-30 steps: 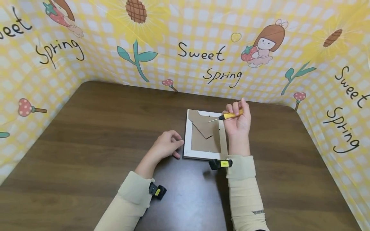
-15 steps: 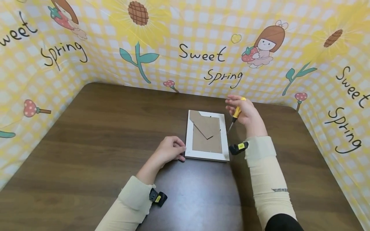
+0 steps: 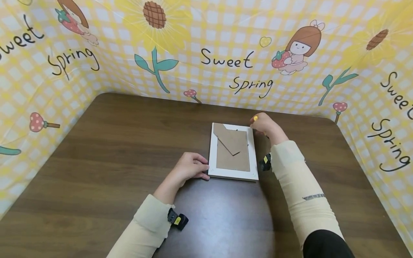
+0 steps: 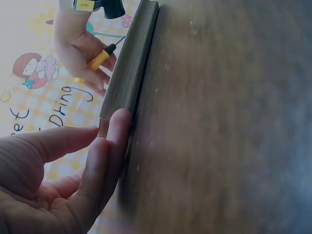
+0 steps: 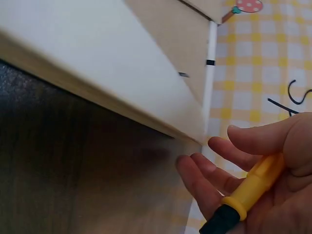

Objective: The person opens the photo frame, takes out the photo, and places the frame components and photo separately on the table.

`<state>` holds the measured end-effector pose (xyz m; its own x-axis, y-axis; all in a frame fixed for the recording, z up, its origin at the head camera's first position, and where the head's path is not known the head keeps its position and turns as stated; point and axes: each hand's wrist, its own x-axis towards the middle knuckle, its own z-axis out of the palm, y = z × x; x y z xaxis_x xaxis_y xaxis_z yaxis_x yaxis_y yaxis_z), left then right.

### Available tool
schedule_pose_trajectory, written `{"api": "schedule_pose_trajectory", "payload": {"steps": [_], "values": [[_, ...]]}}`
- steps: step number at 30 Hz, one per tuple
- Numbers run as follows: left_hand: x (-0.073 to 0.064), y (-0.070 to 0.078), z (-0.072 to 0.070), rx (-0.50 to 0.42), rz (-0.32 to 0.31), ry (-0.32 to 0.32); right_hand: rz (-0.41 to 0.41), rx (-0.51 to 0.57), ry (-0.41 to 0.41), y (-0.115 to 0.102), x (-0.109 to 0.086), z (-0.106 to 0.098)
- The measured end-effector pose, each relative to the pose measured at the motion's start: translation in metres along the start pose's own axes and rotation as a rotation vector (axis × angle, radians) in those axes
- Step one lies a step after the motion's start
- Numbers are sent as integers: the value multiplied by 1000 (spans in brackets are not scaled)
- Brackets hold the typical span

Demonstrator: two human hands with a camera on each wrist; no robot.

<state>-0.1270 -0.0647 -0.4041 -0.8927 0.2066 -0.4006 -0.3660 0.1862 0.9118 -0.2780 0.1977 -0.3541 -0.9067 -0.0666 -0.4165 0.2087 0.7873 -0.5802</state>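
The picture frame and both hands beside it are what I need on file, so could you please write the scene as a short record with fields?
Object: picture frame, back up on the table
Frame back: white border, brown backing with angled flap
Left grip: touches the frame's left edge, near its near corner
Right grip: holds yellow screwdriver, at the frame's far right corner, contact with it unclear
Backdrop: yellow checked cloth printed "Sweet Spring"

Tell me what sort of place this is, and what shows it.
Probably a makeshift tabletop work booth, likely indoors: a dark wood-look table, a printed "Sweet Spring" cloth hung along its far edge and sides, and a picture frame, back side up, with a yellow-handled tool in the right hand.
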Motion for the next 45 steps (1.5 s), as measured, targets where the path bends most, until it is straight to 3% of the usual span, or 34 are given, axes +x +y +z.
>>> {"api": "schedule_pose_trajectory", "payload": {"steps": [12,25,39,45], "values": [[8,10,9,-25,-84,57,-14,-111,-20,-2,1,5],[12,10,2,-35,-127,15,37,-207,-1,-4,1,11],[18,13,-13,-5,-118,6,31,-90,-9,2,-14,6],[24,16,-21,65,-102,-1,81,-36,-22,9,-20,7]]}}
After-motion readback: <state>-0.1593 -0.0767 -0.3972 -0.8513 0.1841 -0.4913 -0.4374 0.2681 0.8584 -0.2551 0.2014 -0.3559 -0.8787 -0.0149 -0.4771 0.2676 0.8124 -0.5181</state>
